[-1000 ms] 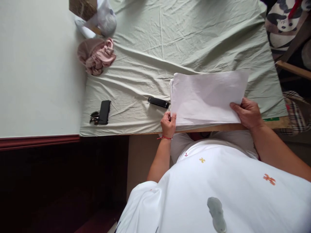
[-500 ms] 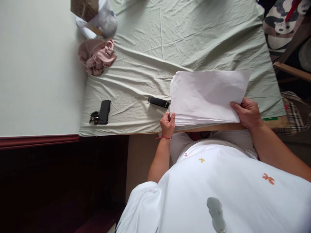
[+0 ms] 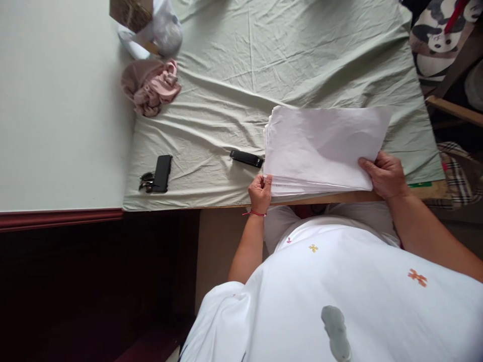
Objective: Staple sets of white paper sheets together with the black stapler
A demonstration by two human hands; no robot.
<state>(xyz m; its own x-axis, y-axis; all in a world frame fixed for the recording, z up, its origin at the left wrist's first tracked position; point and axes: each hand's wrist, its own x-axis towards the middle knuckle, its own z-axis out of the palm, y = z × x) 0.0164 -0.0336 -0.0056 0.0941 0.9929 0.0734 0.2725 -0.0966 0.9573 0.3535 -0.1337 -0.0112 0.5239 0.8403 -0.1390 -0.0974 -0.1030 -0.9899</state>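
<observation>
A stack of white paper sheets (image 3: 320, 148) lies at the near edge of a table covered with a pale green cloth (image 3: 264, 65). My left hand (image 3: 260, 192) pinches the stack's near left corner, where the sheet edges fan apart. My right hand (image 3: 385, 176) grips the near right corner, thumb on top, lifting the upper sheets slightly.
A black stapler-like bar (image 3: 246, 158) lies just left of the stack. Further left are a black phone with keys (image 3: 161, 174), a pink bundled cloth (image 3: 151, 86) and a plastic bag with a box (image 3: 151, 25). A white wall surface (image 3: 56, 100) borders the table's left; a wooden chair (image 3: 453, 108) stands at right.
The top sheets at the right side have risen a little in my right hand. Both hands stay at their corners.
</observation>
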